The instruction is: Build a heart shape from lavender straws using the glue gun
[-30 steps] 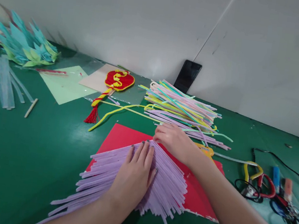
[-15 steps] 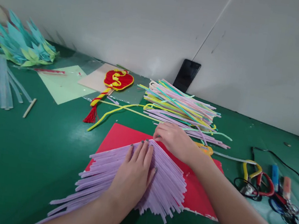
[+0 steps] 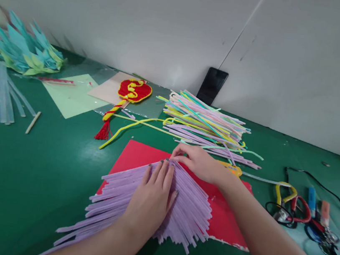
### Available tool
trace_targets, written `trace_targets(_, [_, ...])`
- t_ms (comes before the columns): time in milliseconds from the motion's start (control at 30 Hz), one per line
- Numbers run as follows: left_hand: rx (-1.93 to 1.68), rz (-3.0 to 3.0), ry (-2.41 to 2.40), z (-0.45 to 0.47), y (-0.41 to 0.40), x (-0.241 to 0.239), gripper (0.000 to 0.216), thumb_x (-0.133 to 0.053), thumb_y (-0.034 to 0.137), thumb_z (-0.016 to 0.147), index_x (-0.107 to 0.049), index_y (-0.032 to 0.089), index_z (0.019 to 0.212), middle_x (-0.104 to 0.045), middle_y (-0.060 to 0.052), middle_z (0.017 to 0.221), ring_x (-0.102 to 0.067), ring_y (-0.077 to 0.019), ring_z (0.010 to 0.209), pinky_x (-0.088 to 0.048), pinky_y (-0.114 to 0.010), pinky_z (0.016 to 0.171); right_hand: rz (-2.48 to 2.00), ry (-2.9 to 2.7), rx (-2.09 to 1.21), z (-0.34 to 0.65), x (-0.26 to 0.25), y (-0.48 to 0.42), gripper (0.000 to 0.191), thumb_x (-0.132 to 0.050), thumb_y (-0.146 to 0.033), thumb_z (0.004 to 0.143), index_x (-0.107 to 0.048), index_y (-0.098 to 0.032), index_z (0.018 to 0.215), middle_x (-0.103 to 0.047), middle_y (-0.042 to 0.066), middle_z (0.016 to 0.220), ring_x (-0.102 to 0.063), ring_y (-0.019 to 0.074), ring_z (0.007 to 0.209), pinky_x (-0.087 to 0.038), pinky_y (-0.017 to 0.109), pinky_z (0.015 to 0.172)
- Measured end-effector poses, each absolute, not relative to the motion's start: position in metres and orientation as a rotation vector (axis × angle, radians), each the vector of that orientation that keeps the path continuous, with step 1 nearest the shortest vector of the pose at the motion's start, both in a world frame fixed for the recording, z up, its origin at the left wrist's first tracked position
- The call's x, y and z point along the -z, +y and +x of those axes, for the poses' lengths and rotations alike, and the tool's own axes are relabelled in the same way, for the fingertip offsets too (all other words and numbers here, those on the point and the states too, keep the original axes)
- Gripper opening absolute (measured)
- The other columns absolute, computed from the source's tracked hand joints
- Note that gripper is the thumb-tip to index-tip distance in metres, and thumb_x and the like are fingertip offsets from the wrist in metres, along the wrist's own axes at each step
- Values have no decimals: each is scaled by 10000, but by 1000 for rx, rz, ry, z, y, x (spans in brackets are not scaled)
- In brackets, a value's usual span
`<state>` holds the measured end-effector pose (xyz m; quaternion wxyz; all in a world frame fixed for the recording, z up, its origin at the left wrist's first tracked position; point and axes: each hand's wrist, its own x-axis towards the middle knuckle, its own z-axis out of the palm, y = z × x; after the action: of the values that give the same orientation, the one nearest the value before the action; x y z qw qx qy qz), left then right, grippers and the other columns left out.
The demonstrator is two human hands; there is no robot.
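Note:
A fan of lilac pipe cleaners (image 3: 191, 215) lies spread over a red card (image 3: 136, 154) on the green table. My left hand (image 3: 152, 199) presses flat on the fan, fingers stretched out and close together. My right hand (image 3: 198, 162) sits at the fan's top corner, its fingertips pinched on the upper ends of the lilac strands. Just behind my right hand lies a heap of mixed pastel pipe cleaners (image 3: 205, 122).
A red and yellow fan ornament with a tassel (image 3: 128, 96) lies on sheets at the back. Clear glue sticks (image 3: 2, 93) and teal paper leaves (image 3: 25, 50) are at left. Pliers, scissors and cables (image 3: 301, 205) lie at right. A phone (image 3: 212, 86) leans on the wall.
My right hand has shifted slightly, its fingers now pinching at the top of the lilac fan. The left hand has stayed pressed in place.

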<state>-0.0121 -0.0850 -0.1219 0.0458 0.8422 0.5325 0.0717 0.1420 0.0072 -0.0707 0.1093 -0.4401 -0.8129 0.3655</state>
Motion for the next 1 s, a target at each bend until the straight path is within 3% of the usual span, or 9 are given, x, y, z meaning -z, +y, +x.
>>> trace_targets(267, [-230, 2586, 1624, -12, -86, 122, 495, -370, 305, 927, -422, 54, 1350, -403, -168, 1426, -398, -300, 1308, -364, -493, 1049, -1338, -2398, -1054, 144, 73, 9, 111, -444, -215, 906, -553, -206, 923, -639, 14, 929, -576, 144, 834, -417, 286, 763])
trace_targets(533, [-252, 2593, 1616, -12, -86, 123, 488, -371, 303, 929, -421, 51, 1345, -407, -172, 1424, -399, -303, 1307, -368, -491, 1046, -1343, -2547, -793, 147, 78, 8, 180, -461, -209, 909, -580, -186, 1041, -639, 55, 1002, -579, 167, 920, -426, 300, 809])
trace_targets(767, [-236, 2584, 1619, -13, -86, 123, 495, -377, 308, 926, -417, 55, 1350, -394, -166, 1433, -386, -299, 1315, -363, -492, 1052, -1123, -2791, -419, 144, 81, 4, 220, -421, -146, 929, -640, -142, 905, -600, 72, 913, -537, 172, 875, -424, 292, 755])
trace_targets(1000, [-262, 2591, 1613, -12, -86, 123, 490, -383, 301, 926, -423, 45, 1341, -413, -172, 1419, -401, -303, 1305, -372, -498, 1045, -1106, -2812, -386, 141, 74, 2, 231, -420, -127, 930, -648, -147, 896, -593, 65, 891, -538, 168, 876, -425, 296, 770])
